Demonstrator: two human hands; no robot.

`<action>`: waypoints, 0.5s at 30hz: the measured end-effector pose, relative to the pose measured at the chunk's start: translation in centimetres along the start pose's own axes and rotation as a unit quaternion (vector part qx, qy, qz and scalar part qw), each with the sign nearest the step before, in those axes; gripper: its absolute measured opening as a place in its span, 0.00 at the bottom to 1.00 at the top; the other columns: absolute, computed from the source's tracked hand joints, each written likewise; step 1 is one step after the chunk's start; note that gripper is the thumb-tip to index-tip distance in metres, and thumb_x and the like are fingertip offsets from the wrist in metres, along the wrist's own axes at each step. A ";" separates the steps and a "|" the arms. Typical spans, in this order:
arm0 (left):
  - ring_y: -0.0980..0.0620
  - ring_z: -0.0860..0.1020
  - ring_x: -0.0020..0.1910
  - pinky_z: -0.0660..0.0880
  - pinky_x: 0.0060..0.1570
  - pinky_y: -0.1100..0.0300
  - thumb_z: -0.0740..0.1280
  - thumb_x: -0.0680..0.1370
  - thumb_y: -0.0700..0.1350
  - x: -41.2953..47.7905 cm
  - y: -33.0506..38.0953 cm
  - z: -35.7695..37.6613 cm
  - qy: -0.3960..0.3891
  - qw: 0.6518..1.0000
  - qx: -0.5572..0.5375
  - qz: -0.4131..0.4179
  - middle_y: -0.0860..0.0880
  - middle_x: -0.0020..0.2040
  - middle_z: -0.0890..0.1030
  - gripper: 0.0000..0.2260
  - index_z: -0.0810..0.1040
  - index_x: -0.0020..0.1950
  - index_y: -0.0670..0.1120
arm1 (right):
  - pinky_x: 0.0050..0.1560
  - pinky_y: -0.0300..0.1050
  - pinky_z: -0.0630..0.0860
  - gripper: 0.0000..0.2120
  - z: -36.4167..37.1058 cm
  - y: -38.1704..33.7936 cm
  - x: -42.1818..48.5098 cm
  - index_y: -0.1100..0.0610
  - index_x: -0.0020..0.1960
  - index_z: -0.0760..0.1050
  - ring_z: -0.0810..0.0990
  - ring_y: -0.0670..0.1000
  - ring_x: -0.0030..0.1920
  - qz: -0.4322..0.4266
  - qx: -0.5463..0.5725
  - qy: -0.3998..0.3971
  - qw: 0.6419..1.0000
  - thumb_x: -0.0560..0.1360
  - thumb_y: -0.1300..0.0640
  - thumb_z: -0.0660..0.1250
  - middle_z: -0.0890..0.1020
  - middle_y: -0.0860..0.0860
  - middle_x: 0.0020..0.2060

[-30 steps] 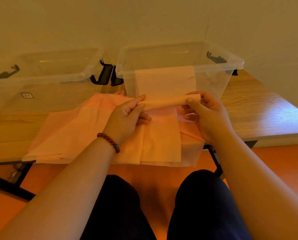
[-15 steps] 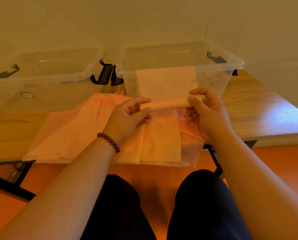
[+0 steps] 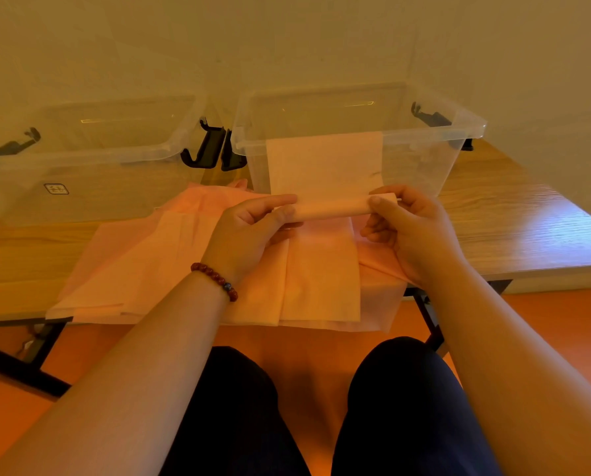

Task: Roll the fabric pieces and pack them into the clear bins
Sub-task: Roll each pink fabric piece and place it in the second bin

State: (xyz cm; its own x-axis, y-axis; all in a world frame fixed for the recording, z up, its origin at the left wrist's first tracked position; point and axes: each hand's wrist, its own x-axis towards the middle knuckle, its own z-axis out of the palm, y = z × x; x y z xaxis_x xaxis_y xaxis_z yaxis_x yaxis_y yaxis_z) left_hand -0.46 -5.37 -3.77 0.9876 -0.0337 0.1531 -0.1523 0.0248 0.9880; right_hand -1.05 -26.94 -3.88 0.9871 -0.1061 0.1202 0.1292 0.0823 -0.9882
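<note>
Fabric roll [image 3: 331,210]: a thin peach tube held level in the air, just in front of the near wall of the right bin and above the pieces on the table. Fingers cover both of its ends.
Loose sheet [image 3: 325,164]: the unrolled part of the same piece rises flat from the roll up the bin's near wall to its rim. Whether its top edge hooks over the rim or only reaches it cannot be told.
Left hand [image 3: 249,231]: pinches the roll's left end between thumb and forefinger. The other fingers are tucked underneath and mostly hidden.
Right hand [image 3: 407,228]: grasps the right end, thumb across the front and fingers curled behind, their tips out of sight.
Fabric pile [image 3: 156,269]: overlapping peach pieces lie spread on the table beneath both hands, their near edges hanging over its front. The forearms cover part of it, so the pieces cannot be counted.
Right bin [image 3: 427,159]: clear and open-topped, directly behind the roll. The sheet screens the middle of its interior.
Left bin [image 3: 115,156]: clear, just beside the other, its left end cut off by the frame. A small sticker [image 3: 56,188] on its near wall is too small to read.
Latches [image 3: 208,147]: black, hanging between the two bins.
Table [image 3: 513,228]: wood-grain, glare on its right part.
Bracelet [image 3: 215,278]: dark red beads on the left wrist.
Knees [image 3: 400,407]: in dark trousers, cut off at the bottom edge.
</note>
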 end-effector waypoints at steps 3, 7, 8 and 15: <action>0.56 0.83 0.47 0.79 0.45 0.64 0.67 0.77 0.42 -0.1 0.1 0.0 0.000 1.000 0.007 0.008 0.53 0.47 0.84 0.06 0.81 0.50 0.50 | 0.39 0.45 0.79 0.03 0.3 0.0 0.0 0.53 0.47 0.79 0.81 0.50 0.34 -0.002 -0.008 0.020 1.000 0.77 0.55 0.68 0.82 0.49 0.31; 0.56 0.83 0.47 0.79 0.46 0.63 0.67 0.77 0.41 -0.1 0.1 0.0 0.001 1.000 0.002 0.004 0.53 0.48 0.83 0.06 0.81 0.49 0.50 | 0.39 0.44 0.81 0.03 0.6 -0.2 0.0 0.53 0.47 0.78 0.84 0.49 0.38 0.011 0.017 0.020 1.000 0.77 0.55 0.68 0.84 0.49 0.36; 0.55 0.83 0.48 0.80 0.47 0.61 0.67 0.77 0.41 0.0 0.0 0.0 0.002 1.000 -0.003 -0.001 0.53 0.49 0.82 0.06 0.82 0.49 0.50 | 0.39 0.43 0.80 0.03 0.7 -0.2 0.0 0.54 0.46 0.78 0.84 0.49 0.38 0.013 0.016 0.021 1.000 0.77 0.55 0.68 0.84 0.49 0.35; 0.54 0.82 0.50 0.79 0.49 0.59 0.68 0.77 0.44 0.0 -0.2 -0.2 0.004 0.999 0.043 0.004 0.56 0.45 0.84 0.05 0.83 0.46 0.53 | 0.34 0.44 0.77 0.02 0.5 -0.4 -0.1 0.52 0.48 0.75 0.79 0.50 0.31 -0.004 0.010 0.018 1.000 0.78 0.57 0.68 0.82 0.51 0.31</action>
State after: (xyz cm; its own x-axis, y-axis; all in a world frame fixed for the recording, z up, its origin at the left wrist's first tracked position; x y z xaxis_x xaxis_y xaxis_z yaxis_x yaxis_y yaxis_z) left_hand -0.40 -5.17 -3.97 0.9866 -0.0259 0.1610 -0.1624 -0.0617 0.9848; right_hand -1.15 -26.51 -3.46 0.9818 -0.1433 0.1249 0.1399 0.1003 -0.9851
